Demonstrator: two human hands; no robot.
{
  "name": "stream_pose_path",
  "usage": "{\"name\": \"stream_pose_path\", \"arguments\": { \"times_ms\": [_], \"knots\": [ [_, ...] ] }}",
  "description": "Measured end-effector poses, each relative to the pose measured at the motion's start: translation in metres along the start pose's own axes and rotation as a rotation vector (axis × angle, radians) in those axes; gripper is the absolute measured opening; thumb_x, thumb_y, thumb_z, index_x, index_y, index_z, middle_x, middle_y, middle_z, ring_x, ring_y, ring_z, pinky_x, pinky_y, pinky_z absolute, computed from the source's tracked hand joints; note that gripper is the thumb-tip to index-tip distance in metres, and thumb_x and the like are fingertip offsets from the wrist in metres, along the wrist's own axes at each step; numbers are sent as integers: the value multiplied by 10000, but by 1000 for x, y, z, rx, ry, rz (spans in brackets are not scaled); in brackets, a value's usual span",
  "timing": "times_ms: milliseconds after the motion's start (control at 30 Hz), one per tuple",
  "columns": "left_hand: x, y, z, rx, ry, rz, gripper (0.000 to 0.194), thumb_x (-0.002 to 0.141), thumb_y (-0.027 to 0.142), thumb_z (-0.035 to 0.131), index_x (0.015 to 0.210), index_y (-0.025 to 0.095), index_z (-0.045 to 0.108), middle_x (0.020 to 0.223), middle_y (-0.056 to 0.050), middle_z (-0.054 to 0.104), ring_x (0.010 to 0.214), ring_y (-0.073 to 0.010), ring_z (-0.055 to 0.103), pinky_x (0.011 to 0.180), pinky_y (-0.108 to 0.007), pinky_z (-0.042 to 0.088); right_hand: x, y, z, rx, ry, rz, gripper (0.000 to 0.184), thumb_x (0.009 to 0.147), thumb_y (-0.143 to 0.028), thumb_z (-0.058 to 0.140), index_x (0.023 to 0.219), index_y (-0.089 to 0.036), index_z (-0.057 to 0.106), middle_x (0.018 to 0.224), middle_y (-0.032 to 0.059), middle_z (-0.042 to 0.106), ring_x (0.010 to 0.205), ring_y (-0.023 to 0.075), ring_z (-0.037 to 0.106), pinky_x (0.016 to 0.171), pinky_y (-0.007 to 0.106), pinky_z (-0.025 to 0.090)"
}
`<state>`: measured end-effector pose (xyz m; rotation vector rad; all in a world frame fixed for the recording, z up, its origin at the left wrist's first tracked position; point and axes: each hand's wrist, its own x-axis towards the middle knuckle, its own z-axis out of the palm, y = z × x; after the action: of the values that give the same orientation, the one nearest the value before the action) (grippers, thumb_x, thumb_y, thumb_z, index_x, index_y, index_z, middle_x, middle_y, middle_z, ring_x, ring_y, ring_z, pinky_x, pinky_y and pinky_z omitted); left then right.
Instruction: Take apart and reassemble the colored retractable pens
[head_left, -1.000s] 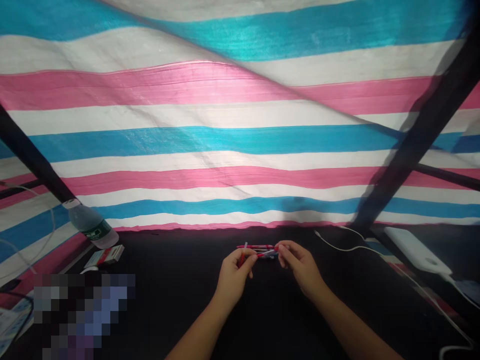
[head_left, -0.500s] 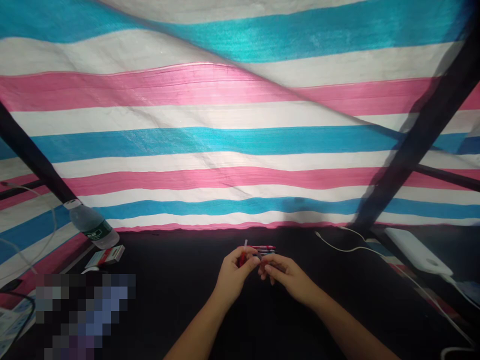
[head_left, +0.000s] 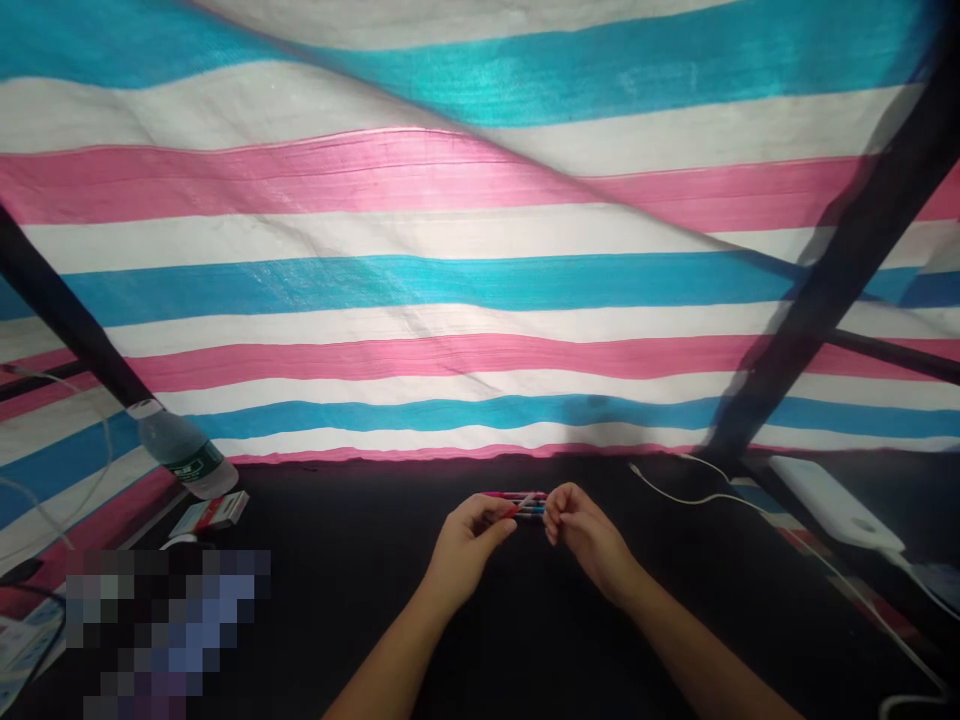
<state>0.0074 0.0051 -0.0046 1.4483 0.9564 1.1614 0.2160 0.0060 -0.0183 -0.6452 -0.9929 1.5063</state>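
Observation:
My left hand (head_left: 466, 545) pinches a thin pen-like piece (head_left: 523, 505), red near my fingertips with a pale tip pointing up and to the right. Just right of it, apart from that piece, my right hand (head_left: 589, 535) is raised with its fingers curled inward. Whatever it may hold is hidden. Behind both hands, several slim pens (head_left: 535, 514) in red and bluish colours lie side by side on the black tabletop (head_left: 360, 580), partly covered by my hands.
At the left stand a leaning water bottle (head_left: 184, 452) and a small box (head_left: 212, 514); a blurred-out patch lies nearer me. To the right are a white power bank (head_left: 836, 505) and a pale cable (head_left: 686, 496). A striped tarp (head_left: 450, 280) hangs behind, with dark poles at both sides.
My hands have moved apart, the right one rising slightly to the right. In my left hand the piece has tilted from upright to pointing right.

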Motion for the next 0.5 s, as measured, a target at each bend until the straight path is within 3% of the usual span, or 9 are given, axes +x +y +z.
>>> {"name": "stream_pose_path", "arguments": {
  "times_ms": [167, 267, 400, 500],
  "knots": [
    [-4, 10, -2, 270, -56, 209, 95, 876, 254, 756, 949, 231, 813, 965, -74, 711, 894, -226, 652, 831, -335, 509, -1, -6, 1, -130, -16, 107, 435, 925, -544, 670, 710, -211, 489, 671, -64, 354, 548, 110, 265, 519, 256, 229],
    [-5, 15, -4, 345, -103, 274, 106, 886, 269, 748, 951, 257, 831, 962, -77, 699, 901, -232, 657, 820, -336, 515, -4, -12, 4, -410, -95, 123, 422, 906, -586, 693, 762, -205, 585, 644, -64, 381, 556, 116, 284, 532, 257, 239],
    [-5, 12, -3, 269, -46, 165, 132, 783, 257, 841, 901, 223, 792, 920, -61, 724, 836, -215, 654, 764, -315, 504, -8, -15, 9, -649, -243, 64, 347, 935, -523, 684, 818, -197, 687, 730, -21, 529, 671, 152, 446, 629, 274, 340],
    [-4, 8, 2, 21, 26, 26, 295, 705, 243, 888, 946, 196, 724, 864, -40, 719, 747, -178, 633, 686, -280, 485, -11, -13, 11, -661, -289, 75, 291, 942, -482, 685, 853, -206, 702, 762, -15, 556, 679, 158, 487, 631, 277, 364]
  ]
}}
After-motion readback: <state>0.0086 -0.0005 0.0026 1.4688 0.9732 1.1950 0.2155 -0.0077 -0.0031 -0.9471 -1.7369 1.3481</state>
